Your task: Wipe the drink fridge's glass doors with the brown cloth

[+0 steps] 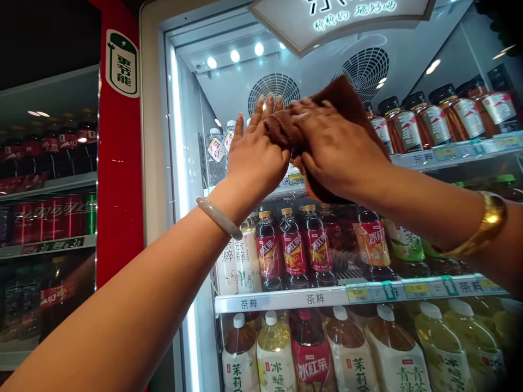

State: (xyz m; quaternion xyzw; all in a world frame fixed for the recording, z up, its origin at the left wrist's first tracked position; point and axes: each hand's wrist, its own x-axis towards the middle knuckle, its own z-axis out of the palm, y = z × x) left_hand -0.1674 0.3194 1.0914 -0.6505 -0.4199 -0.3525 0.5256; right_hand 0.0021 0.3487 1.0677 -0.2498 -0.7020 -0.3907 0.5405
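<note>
My left hand (259, 149) is spread with its fingers stretched upward, and looks laid against the glass door of a lit drinks fridge. My right hand (339, 144) presses a brown cloth (346, 98) against the same glass. Part of the cloth bunches out past its fingertips toward my left hand; whether my left thumb touches it I cannot tell. Behind the glass, just below my hands, stand red-labelled iced tea bottles (293, 250). A pale bangle (218, 216) circles my left wrist, and a gold bangle (488, 223) my right forearm.
The door's pale frame (154, 163) runs down the left, beside a red panel (118, 218) of another fridge holding cans (51, 218). Shelves inside carry square-shouldered bottles (433, 120) at upper right and large tea bottles (312, 348) below. A sign (343, 24) hangs at the top.
</note>
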